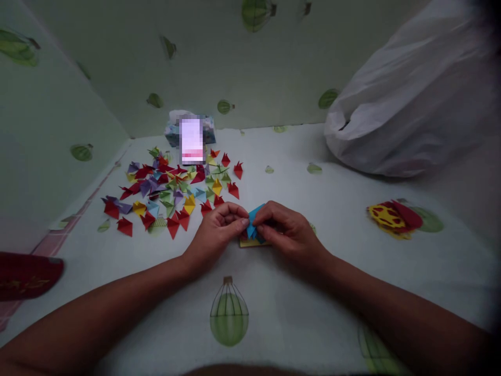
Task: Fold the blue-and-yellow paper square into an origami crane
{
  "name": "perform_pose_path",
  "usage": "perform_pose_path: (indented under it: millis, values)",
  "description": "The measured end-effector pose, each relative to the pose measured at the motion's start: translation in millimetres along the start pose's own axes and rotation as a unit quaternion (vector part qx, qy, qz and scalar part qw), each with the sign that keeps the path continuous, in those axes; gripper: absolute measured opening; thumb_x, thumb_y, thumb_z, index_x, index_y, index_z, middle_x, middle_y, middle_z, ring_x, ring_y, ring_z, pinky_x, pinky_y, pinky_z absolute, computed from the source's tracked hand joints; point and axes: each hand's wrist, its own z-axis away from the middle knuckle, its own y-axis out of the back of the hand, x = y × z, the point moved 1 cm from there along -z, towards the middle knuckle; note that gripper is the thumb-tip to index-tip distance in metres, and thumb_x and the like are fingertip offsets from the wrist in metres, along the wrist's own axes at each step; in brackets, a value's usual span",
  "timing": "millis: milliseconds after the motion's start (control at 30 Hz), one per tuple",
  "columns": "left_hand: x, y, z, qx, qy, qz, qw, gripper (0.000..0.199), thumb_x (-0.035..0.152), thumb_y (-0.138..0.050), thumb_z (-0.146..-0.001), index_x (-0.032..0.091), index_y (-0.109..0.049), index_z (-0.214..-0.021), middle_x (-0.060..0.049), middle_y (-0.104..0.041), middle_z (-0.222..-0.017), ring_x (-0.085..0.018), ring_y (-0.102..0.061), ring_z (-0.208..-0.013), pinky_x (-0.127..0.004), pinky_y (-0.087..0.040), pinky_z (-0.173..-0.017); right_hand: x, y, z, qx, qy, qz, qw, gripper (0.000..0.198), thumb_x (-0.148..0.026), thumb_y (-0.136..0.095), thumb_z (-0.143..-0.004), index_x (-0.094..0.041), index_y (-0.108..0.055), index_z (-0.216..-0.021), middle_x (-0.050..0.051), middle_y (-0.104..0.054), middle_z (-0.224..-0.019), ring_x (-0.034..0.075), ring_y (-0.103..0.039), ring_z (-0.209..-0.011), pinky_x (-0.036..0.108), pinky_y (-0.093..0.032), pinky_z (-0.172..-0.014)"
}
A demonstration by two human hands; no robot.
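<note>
A small piece of folded blue origami paper is pinched between both hands, close above the table's middle. My left hand grips its left edge with thumb and forefinger. On its other side, my right hand is closed on the paper with thumb and fingers, partly covering it. Beneath the hands lies a flat yellowish stack, mostly hidden; I cannot tell exactly what it is. To the left of my left hand spreads a pile of folded paper cranes in red, yellow, purple, green and blue.
A tissue box stands at the back left, with a lit phone in front of it. A big white plastic bag fills the back right. Yellow and red paper cutouts lie at right. A dark red object is at the left edge.
</note>
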Motion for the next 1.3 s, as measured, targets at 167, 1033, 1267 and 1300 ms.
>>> perform_pose_path:
  millis: [167,1033,1267,1300]
  values:
    - [1.8,1.2,-1.0,0.021,-0.064,-0.054,0.996,0.017,0.024,-0.074,-0.079,0.017,-0.061,-0.085,0.002,-0.063,-0.074,-0.01,-0.06,-0.068,-0.021,-0.049,-0.065,1.9,-1.8,-1.0,-0.013,-0.124,-0.153,0.98,0.008,-0.026,-0.059,-0.09,-0.018,-0.059,-0.092,0.0,-0.061,-0.075,0.014,-0.059,-0.066,0.029,-0.047,-0.063]
    - [10.1,-1.1,4.0,-0.032,-0.049,-0.125,0.99,0.02,0.033,-0.069,-0.084,0.014,-0.069,-0.076,0.0,-0.064,-0.07,-0.011,-0.056,-0.066,-0.023,-0.046,-0.064,-4.2,-4.1,2.2,-0.001,-0.156,-0.066,0.986,0.02,-0.032,-0.061,-0.089,-0.02,-0.055,-0.074,-0.002,-0.057,-0.059,0.012,-0.054,-0.051,0.027,-0.043,-0.051]
    - [5.5,-4.0,1.5,-0.085,0.027,-0.087,0.992,0.025,0.037,-0.069,-0.082,0.014,-0.063,-0.075,0.0,-0.062,-0.067,-0.011,-0.055,-0.063,-0.024,-0.045,-0.063,-2.3,-6.5,0.2,0.041,-0.193,-0.149,0.969,0.023,-0.035,-0.065,-0.084,-0.02,-0.052,-0.073,-0.003,-0.059,-0.059,0.011,-0.055,-0.051,0.026,-0.044,-0.052]
    - [4.8,-3.7,1.2,-0.088,0.03,-0.094,0.991,0.026,0.037,-0.069,-0.082,0.014,-0.062,-0.074,0.0,-0.061,-0.066,-0.011,-0.054,-0.062,-0.024,-0.044,-0.062,-1.7,-5.9,-0.4,0.034,-0.196,-0.152,0.968,0.024,-0.036,-0.066,-0.084,-0.02,-0.052,-0.074,-0.003,-0.059,-0.059,0.011,-0.054,-0.051,0.026,-0.044,-0.051]
